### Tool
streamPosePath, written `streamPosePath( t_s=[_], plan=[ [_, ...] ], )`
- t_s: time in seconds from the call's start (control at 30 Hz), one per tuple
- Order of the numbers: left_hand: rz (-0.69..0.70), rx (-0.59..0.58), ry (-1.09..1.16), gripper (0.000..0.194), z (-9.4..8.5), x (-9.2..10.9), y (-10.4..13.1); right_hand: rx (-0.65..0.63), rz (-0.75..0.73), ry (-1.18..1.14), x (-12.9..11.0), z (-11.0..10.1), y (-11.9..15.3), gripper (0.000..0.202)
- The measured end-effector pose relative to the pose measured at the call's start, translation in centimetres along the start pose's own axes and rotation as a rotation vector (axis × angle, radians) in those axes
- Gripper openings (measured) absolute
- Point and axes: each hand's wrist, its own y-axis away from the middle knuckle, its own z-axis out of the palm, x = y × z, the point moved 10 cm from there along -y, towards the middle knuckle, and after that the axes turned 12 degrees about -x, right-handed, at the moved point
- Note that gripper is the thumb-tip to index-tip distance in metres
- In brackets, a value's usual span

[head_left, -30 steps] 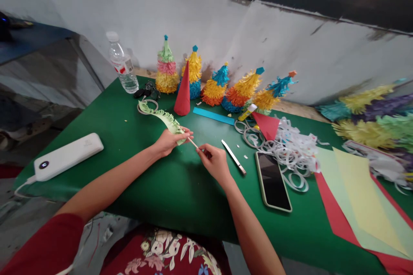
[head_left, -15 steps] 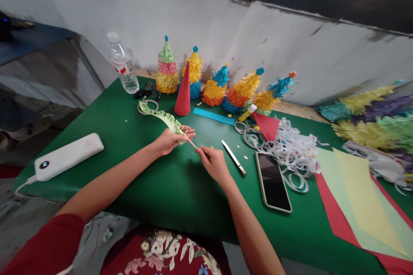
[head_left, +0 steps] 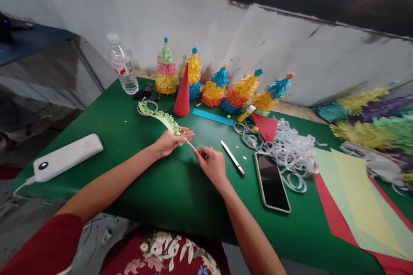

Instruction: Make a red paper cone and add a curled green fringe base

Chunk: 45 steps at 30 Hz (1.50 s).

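My left hand [head_left: 171,142] holds one end of a light green fringed paper strip [head_left: 164,119], its fringe curled along the upper edge. The strip's far end rests by a ring of white tape or paper [head_left: 147,107]. In my right hand [head_left: 211,162] a thin pale stick [head_left: 190,144] is pinched between thumb and fingers. The stick's tip lies against the fringe at my left fingers. Just beyond my hands stands a red paper cone [head_left: 183,94], with a blue paper strip [head_left: 213,117] lying flat beside it.
Several fringed paper trees [head_left: 214,88] line the wall. A water bottle [head_left: 124,68] stands at back left, a white power bank [head_left: 68,157] in front. To the right lie a cutter knife [head_left: 232,158], glue stick [head_left: 247,113], phone [head_left: 272,182], white paper curls [head_left: 290,148] and coloured sheets [head_left: 355,193].
Both hands stay nearly in place, with the stick still at the fringe. The fingers of my left hand have shifted slightly, and the whole view has moved a little.
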Motion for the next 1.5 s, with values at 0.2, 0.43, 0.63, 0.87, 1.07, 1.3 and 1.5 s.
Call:
streamPosePath(
  t_s=[0.2,0.43,0.63,0.87,1.07,1.3,1.5],
  plan=[
    [0.073,-0.041,0.103,0.031,0.4,1.3,0.2,0.003,-0.052,-0.122,0.4,-0.9,-0.2,0.026],
    [0.177,0.024,0.199,0.027,-0.1,2.6,0.3,0.142,0.139,-0.130,3.9,-4.2,0.1,0.035],
    [0.155,0.021,0.188,0.021,0.0,1.8,0.2,0.101,0.426,0.212,6.8,-4.4,0.7,0.022],
    [0.156,0.021,0.106,0.029,-0.3,1.7,0.1,0.261,0.074,0.448,2.7,-4.8,0.3,0.032],
    [0.045,-0.101,0.016,0.034,2.1,-0.6,0.7,0.355,-0.508,0.470,-5.7,-2.5,2.7,0.028],
    [0.033,-0.122,0.194,0.030,2.7,-1.1,0.8,0.453,-0.461,0.114,-5.2,-4.7,3.1,0.009],
    [0.275,0.155,0.358,0.017,-1.9,2.8,0.7,0.459,-0.159,-0.420,0.1,-5.7,2.1,0.018]
  ],
)
